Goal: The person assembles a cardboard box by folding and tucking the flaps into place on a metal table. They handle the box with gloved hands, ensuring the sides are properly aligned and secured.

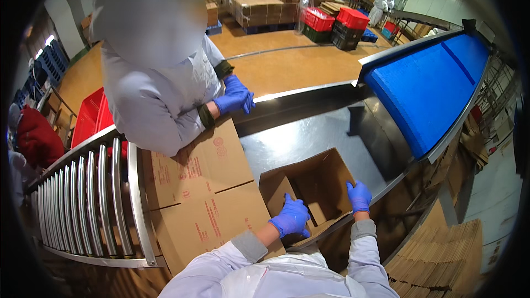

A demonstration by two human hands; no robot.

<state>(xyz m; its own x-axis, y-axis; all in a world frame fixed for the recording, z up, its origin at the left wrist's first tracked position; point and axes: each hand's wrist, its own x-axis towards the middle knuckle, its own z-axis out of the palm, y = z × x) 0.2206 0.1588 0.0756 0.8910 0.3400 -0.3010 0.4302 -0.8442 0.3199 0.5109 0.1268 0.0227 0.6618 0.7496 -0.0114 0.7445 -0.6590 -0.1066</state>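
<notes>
An open cardboard box (323,174) stands in front of me at the near edge of a steel table (287,132). My left hand (291,218), in a blue glove, reaches into the box by its left near side. Its fingers are apart and touch the inner flaps (280,190); some fingertips are hard to see. At the box's right wall, my blue-gloved right hand (360,196) grips the upper edge, thumb inside. Flattened cardboard (221,187) with red print lies just left of the box.
Across the table a person in white (160,99) leans with gloved hands (234,96) together. Left is a roller conveyor (88,198); right, a blue conveyor belt (425,88). Stacked flat cardboard (441,259) sits at lower right. Red crates (353,18) and wrapped cartons (262,11) stand behind.
</notes>
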